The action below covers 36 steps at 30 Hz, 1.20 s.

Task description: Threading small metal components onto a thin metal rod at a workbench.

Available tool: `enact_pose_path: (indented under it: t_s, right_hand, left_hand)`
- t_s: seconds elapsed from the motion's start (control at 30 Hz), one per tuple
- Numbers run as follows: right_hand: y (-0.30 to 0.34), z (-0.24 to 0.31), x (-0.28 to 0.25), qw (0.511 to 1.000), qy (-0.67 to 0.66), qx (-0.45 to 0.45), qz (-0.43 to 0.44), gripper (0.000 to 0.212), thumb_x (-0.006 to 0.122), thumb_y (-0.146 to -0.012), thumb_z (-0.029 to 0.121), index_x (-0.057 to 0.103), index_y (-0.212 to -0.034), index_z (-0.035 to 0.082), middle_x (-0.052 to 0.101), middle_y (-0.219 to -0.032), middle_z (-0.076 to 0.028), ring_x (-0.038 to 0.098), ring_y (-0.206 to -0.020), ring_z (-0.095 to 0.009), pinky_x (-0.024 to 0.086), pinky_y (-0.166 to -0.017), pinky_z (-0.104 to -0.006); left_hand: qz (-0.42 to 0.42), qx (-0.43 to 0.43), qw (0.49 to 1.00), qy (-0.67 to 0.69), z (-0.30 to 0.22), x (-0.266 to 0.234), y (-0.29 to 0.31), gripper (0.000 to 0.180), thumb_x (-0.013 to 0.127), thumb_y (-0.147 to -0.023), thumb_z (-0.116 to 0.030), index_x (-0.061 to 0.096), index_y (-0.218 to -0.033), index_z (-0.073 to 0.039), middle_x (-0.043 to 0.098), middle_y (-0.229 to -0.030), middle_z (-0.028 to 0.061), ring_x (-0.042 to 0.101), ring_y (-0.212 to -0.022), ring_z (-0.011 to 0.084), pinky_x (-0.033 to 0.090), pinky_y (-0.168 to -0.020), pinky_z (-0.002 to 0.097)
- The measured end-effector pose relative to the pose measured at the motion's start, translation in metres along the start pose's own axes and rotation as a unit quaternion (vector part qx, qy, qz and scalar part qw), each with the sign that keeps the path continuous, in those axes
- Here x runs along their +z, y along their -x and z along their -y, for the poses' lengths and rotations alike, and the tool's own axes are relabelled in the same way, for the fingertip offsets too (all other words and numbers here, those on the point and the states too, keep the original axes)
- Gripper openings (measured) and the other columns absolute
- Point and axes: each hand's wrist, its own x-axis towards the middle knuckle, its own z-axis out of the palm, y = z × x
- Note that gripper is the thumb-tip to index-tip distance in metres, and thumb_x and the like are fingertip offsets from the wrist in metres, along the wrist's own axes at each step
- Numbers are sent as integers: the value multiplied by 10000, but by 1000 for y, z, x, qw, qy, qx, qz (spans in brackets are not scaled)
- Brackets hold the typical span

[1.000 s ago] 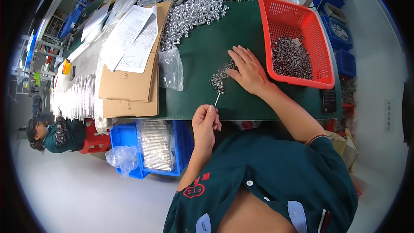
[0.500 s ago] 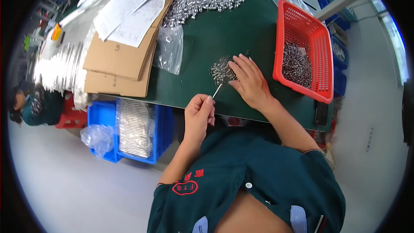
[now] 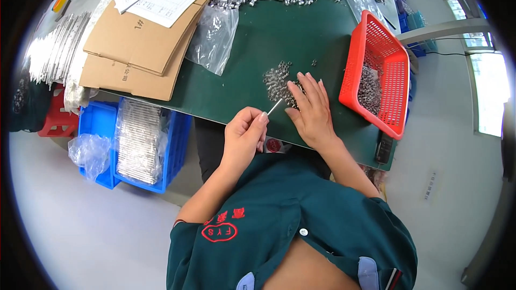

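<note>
Rod (image 3: 274,107) thin, silvery, pinched in left hand (image 3: 243,134); right hand (image 3: 315,116) spread at small shiny pieces (image 3: 276,81)

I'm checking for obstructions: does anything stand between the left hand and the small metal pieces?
Nothing visible blocks the way: only the thin rod held by the left hand spans the green tabletop between it and the small metal pieces.

Small metal rings (image 3: 276,82): spread from a narrow curved strip into a broader patch.
Right hand (image 3: 313,115): shifted toward the near side.
Head view: turned, a bright window (image 3: 488,94) now showing at right.
</note>
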Motion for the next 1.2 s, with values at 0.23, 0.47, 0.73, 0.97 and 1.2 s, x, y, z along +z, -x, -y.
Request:
enact_pose_path:
  t_s: [0.23, 0.47, 0.73, 0.97, 1.2]
  right_hand:
    - [9, 12, -51, 982, 10, -61, -178, 378, 693, -754, 195, 602, -1081, 29, 585, -1115, -123, 558, -993, -303, 402, -857, -400]
    - [10, -25, -77, 964, 179, 136, -141, 586, 754, -702, 324, 545, -1157, 19, 593, -1101, -155, 562, -1007, -330, 433, -870, -413]
    - [18, -29, -71, 973, 185, 117, -75, 307, 714, -742, 251, 497, -646, 57, 540, -605, -93, 561, -564, -291, 433, -512, -393]
    - [17, -4, -73, 987, 108, 90, -78, 280, 745, -702, 184, 510, -637, 46, 528, -597, -103, 542, -546, -300, 414, -499, -392]
    - [25, -24, -85, 989, 108, 77, -71, 290, 745, -704, 165, 502, -609, 38, 503, -579, -108, 515, -531, -295, 398, -495, -388]
  left_hand:
    - [0, 0, 1000, 14, 3, -2, 2, 155, 516, -941, -146, 527, -842, -27, 478, -587, -12, 410, -469, 36, 341, -421, 190]
    - [-6, 11, 1000, 19, 4, -1, 1, 153, 515, -941, -143, 531, -847, -23, 477, -586, -10, 412, -469, 39, 342, -422, 192]
    - [-4, 18, 1000, 12, 6, -2, 0, 155, 520, -938, -142, 532, -846, -18, 486, -589, -4, 410, -467, 40, 344, -421, 193]
    - [-1, 20, 999, 32, 7, -4, 0, 163, 527, -937, -150, 532, -842, -18, 490, -590, -5, 415, -468, 42, 346, -421, 193]
    - [13, 30, 999, 37, 8, -6, 0, 172, 525, -938, -153, 529, -836, -15, 491, -588, -2, 420, -467, 42, 348, -421, 193]
